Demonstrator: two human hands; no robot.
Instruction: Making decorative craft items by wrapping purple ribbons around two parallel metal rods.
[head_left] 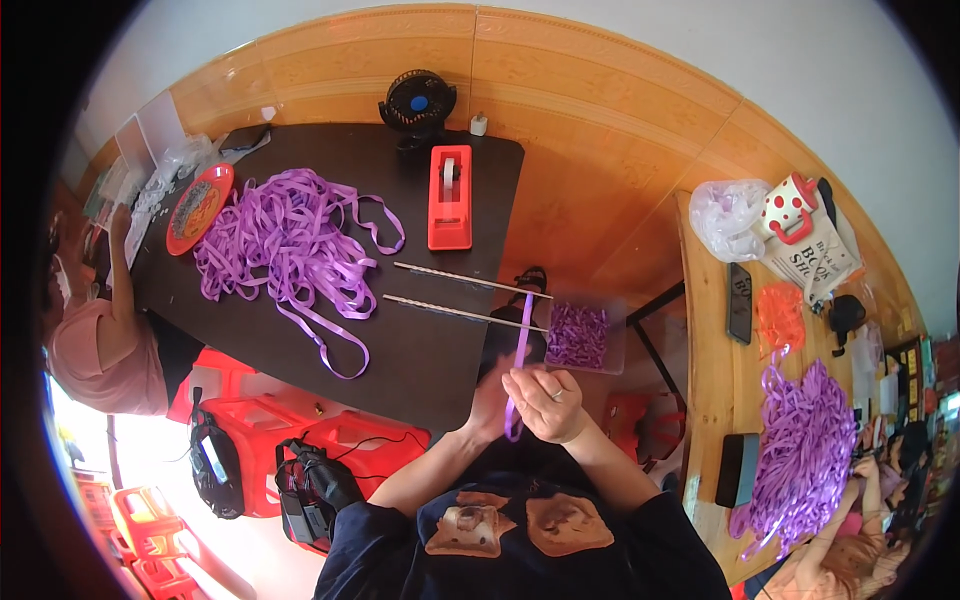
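My right hand [547, 402] and my left hand [492, 408] meet just past the near edge of a dark table [420, 340]. Between them they hold a short strip of purple ribbon [521, 340] that runs up from the fingers toward two long thin rods [465, 296] lying on the table. The left hand is mostly hidden behind the right. A large loose heap of purple ribbon [285, 240] lies on the table to the left. A clear box of small purple ribbon pieces [578, 335] stands by the table's right edge.
A red tape dispenser [450, 198] and a small black fan [417, 102] stand at the far side. A red plate [199, 208] lies left, by a seated person [100, 345]. Another ribbon heap [800, 440] covers a wooden table right. Red stools [300, 430] stand below.
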